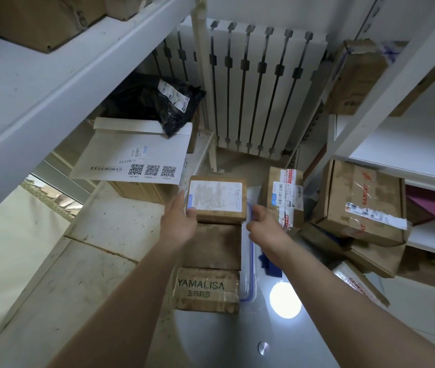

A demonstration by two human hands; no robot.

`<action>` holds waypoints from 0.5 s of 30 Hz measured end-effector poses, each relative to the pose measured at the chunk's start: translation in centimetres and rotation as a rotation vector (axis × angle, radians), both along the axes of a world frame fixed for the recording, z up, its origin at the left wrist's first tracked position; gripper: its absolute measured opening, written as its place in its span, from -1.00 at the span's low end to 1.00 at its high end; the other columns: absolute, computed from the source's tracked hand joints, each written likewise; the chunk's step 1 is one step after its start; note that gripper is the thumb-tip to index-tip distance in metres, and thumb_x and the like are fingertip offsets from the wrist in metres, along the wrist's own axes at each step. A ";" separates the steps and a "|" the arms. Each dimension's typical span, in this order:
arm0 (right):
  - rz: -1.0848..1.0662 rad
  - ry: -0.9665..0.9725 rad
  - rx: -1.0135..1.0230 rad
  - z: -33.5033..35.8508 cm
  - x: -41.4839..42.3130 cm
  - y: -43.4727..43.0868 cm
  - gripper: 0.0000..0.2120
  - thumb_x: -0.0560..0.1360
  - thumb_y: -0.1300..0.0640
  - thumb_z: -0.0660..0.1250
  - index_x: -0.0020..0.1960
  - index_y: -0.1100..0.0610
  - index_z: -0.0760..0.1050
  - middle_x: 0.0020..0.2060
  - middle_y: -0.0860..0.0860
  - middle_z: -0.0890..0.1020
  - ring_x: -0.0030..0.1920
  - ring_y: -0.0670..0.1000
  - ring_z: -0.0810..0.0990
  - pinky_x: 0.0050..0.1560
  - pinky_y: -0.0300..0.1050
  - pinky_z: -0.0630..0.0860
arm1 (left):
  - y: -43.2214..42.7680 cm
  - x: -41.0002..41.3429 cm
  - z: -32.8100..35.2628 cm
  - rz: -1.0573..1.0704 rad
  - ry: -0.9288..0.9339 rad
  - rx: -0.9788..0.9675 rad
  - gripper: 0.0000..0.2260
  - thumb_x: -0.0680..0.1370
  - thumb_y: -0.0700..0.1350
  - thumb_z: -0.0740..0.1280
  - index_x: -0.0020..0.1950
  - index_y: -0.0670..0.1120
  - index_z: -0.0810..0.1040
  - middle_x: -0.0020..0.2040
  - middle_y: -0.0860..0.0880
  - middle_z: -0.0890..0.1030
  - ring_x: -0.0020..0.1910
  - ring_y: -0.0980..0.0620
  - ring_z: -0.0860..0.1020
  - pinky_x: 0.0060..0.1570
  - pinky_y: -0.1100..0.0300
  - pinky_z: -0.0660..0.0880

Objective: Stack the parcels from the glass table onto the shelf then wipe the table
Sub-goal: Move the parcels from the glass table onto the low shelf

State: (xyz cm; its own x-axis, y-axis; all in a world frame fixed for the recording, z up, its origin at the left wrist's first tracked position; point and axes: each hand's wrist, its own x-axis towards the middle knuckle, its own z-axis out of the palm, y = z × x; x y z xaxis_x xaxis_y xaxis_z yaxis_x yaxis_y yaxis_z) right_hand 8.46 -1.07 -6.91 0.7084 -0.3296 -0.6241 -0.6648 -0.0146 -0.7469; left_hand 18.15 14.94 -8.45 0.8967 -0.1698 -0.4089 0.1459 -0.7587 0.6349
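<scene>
Spanning the upper left, white shelving (51, 75) carries brown cartons on its top tier; a second white shelf unit (397, 144) stands at the right, and a white ribbed radiator (258, 83) sits against the back wall between them. Glass table (237, 341), bottom centre, with a bright lamp reflection (285, 301) on its surface. Flat white mailer (131, 155) with three QR codes, lying on a lower tier of the left shelving, a black poly bag (157, 102) resting on its far edge. Brown carton with red print (359, 203), tilted, on the right shelf unit. Taped parcel (285, 197), upright, just right of centre. Labelled parcel (217, 199), at the far edge of the glass table, topmost in a column of three: below it in the view a plain brown parcel (215, 245), then a box marked YAMALISA (207, 289). Left hand (180, 221) grips the labelled parcel's left side, thumb over the label's corner. Right hand (266, 221) sits just beside the parcel's right side with fingers bent; whether it holds the parcel cannot be told. Blue cloth (270, 264), beneath the right wrist. Round metal stud (263, 348), set in the glass.
</scene>
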 end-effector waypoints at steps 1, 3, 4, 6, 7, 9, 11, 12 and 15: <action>-0.018 -0.015 -0.027 0.2 -0.1 -0.2 -0.53 0.55 0.26 0.17 0.44 0.04 0.33 0.36 0.01 0.47 0.36 0.06 0.42 0.35 0.07 0.42 | -0.5 -0.1 0.5 -0.037 -0.048 0.036 -0.49 0.65 -0.04 0.13 0.57 0.05 0.06 0.58 -0.06 0.06 0.53 -0.11 0.09 0.46 0.03 0.04; -0.074 -0.042 -0.074 1.1 -0.6 -0.6 -0.63 0.56 0.27 0.14 0.35 0.10 0.37 0.21 -0.04 0.46 0.24 -0.01 0.42 0.26 -0.05 0.40 | -1.9 -0.6 1.9 -0.086 -0.128 0.068 -0.47 0.64 -0.02 0.13 0.57 0.10 -0.01 0.59 -0.03 -0.05 0.55 -0.13 -0.04 0.48 0.01 -0.03; -0.103 -0.064 -0.085 1.7 -1.0 -0.9 -0.67 0.57 0.28 0.13 0.29 0.07 0.39 0.18 -0.05 0.44 0.23 -0.02 0.40 0.25 -0.07 0.40 | -2.6 -1.0 2.6 -0.105 -0.152 0.060 -0.46 0.65 -0.01 0.13 0.57 0.12 -0.02 0.59 -0.01 -0.09 0.55 -0.13 -0.09 0.49 -0.01 -0.05; -0.145 -0.121 -0.105 2.7 -1.8 -1.5 -0.61 0.59 0.30 0.13 0.39 0.08 0.38 0.26 -0.09 0.43 0.29 -0.06 0.38 0.35 -0.06 0.36 | -4.3 -2.0 3.7 -0.151 -0.194 0.029 -0.47 0.64 -0.01 0.13 0.57 0.12 -0.01 0.59 0.00 -0.10 0.55 -0.12 -0.12 0.51 -0.03 -0.07; -0.166 -0.154 -0.107 3.3 -2.4 -1.7 -0.59 0.59 0.30 0.13 0.41 0.09 0.38 0.27 -0.10 0.43 0.31 -0.08 0.37 0.39 -0.07 0.34 | -5.1 -2.7 4.2 -0.177 -0.206 0.020 -0.47 0.64 -0.01 0.14 0.57 0.12 0.00 0.59 -0.01 -0.09 0.55 -0.12 -0.12 0.51 -0.02 -0.07; -0.221 -0.204 -0.080 4.0 -3.6 -2.3 -0.59 0.59 0.31 0.15 0.40 0.07 0.40 0.28 -0.08 0.48 0.30 -0.06 0.42 0.39 -0.04 0.37 | -6.8 -4.2 4.9 -0.220 -0.204 -0.017 -0.47 0.64 -0.02 0.15 0.57 0.13 0.03 0.59 -0.01 -0.07 0.54 -0.13 -0.09 0.48 0.00 -0.06; -0.273 -0.221 -0.079 3.9 -4.9 -2.9 -0.60 0.58 0.30 0.19 0.35 0.01 0.43 0.30 -0.04 0.53 0.25 -0.02 0.52 0.32 0.05 0.47 | -8.2 -5.7 5.4 -0.252 -0.177 -0.056 -0.48 0.63 -0.03 0.16 0.56 0.14 0.05 0.59 0.00 -0.04 0.54 -0.15 -0.05 0.48 0.00 -0.04; -0.304 -0.229 -0.087 4.1 -6.0 -3.6 -0.61 0.57 0.31 0.19 0.33 0.00 0.46 0.28 -0.03 0.55 0.21 -0.01 0.56 0.27 0.07 0.52 | -9.0 -6.8 5.8 -0.272 -0.170 -0.065 -0.48 0.64 -0.03 0.15 0.56 0.14 0.05 0.59 0.00 -0.04 0.54 -0.14 -0.04 0.48 0.00 -0.03; -0.445 -0.278 -0.106 4.4 -8.9 -5.3 -0.65 0.58 0.37 0.16 0.20 0.01 0.50 0.13 -0.07 0.61 0.16 -0.06 0.59 0.16 -0.06 0.56 | -10.6 -9.6 6.0 -0.319 -0.124 -0.086 -0.49 0.64 -0.03 0.15 0.56 0.14 0.06 0.58 0.01 -0.02 0.55 -0.09 -0.03 0.50 0.01 -0.02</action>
State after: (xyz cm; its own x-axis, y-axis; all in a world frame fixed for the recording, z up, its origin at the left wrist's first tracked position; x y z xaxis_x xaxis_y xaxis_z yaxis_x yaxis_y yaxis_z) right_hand -0.44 -6.39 -2.55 0.6196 -0.6871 -0.3795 -0.4009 0.1386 -0.9056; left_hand 8.55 4.35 -2.42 0.8348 -0.4788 -0.2718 -0.1725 -0.6963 0.6967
